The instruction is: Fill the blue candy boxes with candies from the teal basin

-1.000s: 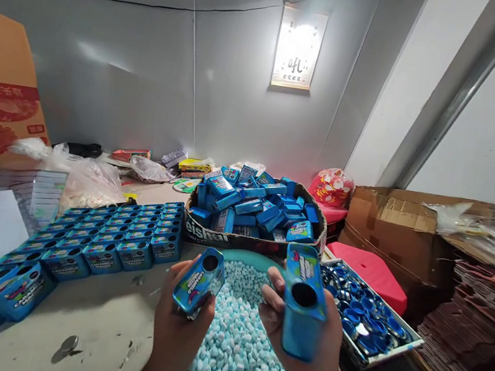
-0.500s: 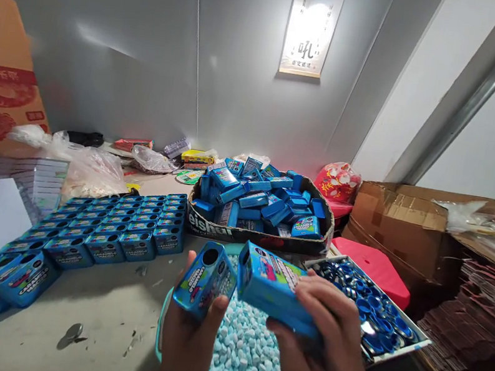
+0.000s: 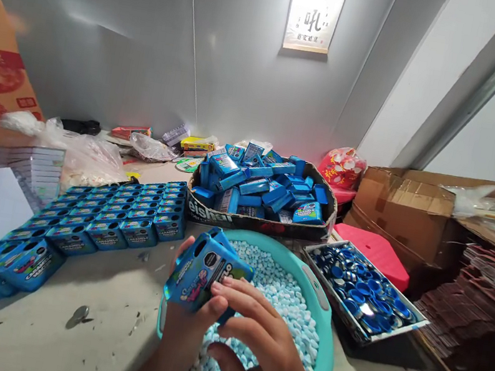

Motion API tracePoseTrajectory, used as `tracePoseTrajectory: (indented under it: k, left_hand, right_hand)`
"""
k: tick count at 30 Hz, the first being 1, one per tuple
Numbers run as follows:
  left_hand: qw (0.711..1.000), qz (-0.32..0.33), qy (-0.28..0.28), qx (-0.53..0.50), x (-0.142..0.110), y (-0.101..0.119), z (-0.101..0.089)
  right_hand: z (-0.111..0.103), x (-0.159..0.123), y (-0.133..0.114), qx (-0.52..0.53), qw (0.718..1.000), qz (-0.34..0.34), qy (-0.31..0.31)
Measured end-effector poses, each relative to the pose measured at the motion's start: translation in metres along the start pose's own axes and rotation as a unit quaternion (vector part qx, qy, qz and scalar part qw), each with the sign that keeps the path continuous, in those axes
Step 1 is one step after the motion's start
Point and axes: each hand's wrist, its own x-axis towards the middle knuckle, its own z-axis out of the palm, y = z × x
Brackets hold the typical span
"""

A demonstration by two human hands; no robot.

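My left hand is closed around a blue candy tin, its printed face towards me and a round dark hole at its top. A second blue tin shows partly behind it, also in the left hand's grasp. On the front tin's right side rest the fingertips of my right hand, spread, with the thumb apart below. Both hands are over a turquoise tub of pale blue and white candies.
Rows of blue tins stand upright at left. A cut-down carton behind the tub holds heaped tins. Blue caps fill a white-edged tray at right, near a red stool. A small metal disc lies on the table.
The two tins, apart before with one in each hand, are now together in my left hand. My right hand has moved left and loosened its grip. The view has tilted down.
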Motion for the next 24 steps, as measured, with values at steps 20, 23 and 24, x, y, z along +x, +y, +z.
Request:
tracePoseTrajectory:
  k: [20,23,24]
  left_hand:
    - [0.935,0.086,-0.181,0.294,0.032,0.031,-0.029]
    - [0.915,0.076,-0.198,0.344,0.057,0.037,-0.040]
    - [0.901,0.065,-0.216,0.370,0.062,0.037,-0.040]
  right_hand:
    - [-0.044,0.012,0.041,0.190,0.932,0.286,-0.117]
    - [-0.062,0.010,0.062,0.026,0.895,0.360,-0.263]
    - [-0.061,0.008,0.069,-0.009,0.872,0.375,-0.315]
